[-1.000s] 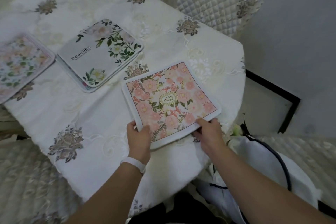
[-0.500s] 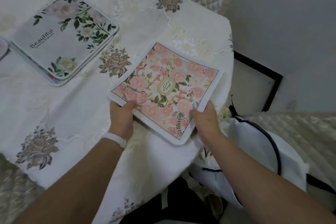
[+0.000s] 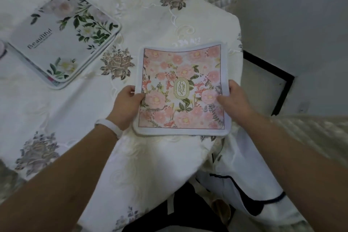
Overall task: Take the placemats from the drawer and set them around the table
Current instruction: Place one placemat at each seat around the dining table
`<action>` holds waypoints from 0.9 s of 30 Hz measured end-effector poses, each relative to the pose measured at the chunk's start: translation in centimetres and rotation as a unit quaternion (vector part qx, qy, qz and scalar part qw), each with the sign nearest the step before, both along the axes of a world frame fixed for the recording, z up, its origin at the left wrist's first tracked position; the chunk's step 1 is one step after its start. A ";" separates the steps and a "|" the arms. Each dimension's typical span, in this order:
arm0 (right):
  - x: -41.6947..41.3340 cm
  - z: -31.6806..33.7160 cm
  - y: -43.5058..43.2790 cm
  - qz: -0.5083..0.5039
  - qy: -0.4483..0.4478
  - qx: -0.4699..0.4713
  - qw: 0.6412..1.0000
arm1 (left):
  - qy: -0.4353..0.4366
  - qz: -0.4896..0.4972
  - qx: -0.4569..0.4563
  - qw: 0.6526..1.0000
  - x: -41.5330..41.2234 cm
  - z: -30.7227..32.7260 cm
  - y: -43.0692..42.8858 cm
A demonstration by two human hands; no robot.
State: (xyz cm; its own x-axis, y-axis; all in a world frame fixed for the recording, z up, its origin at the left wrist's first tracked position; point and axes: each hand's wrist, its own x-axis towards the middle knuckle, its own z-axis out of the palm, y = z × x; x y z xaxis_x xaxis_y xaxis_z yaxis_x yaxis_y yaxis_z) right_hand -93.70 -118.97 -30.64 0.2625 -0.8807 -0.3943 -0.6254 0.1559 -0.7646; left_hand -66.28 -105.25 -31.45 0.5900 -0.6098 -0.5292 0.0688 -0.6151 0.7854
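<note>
Both hands grip one pink floral placemat by its side edges. The left hand pinches the left edge with its thumb on top, and the right hand pinches the right edge the same way. The mat sits over the near right corner of the counter, its far edge rippled; I cannot tell whether it lies flat on the embroidered tablecloth. A stack of placemats, the top one white with green leaves, lies well to the left. A white wristband circles the left wrist.
</note>
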 end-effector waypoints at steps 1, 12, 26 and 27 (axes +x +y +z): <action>0.1 0.3 -0.8 0.012 0.019 -0.018 1.000 | 0.016 0.022 -0.009 1.000 -1.2 0.1 1.2; 3.3 0.4 -2.4 0.213 0.132 -0.143 0.957 | 0.135 0.158 -0.015 0.978 -11.8 -0.8 11.2; 2.5 -2.5 -2.9 0.241 0.114 -0.183 0.946 | 0.136 0.136 -0.023 0.981 -13.6 -1.1 11.7; 2.5 -2.8 -3.0 0.240 0.111 -0.183 0.947 | 0.145 0.141 -0.024 0.979 -13.5 -1.1 11.7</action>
State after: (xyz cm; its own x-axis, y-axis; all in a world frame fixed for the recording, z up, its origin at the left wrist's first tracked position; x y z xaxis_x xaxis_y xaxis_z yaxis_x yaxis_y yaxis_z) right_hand -91.20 -121.97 -33.43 0.6142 -0.7688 -0.1779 -0.7085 -0.4380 -0.5534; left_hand -79.83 -93.59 -32.57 0.5673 -0.4730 -0.6741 0.4544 -0.5029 0.7353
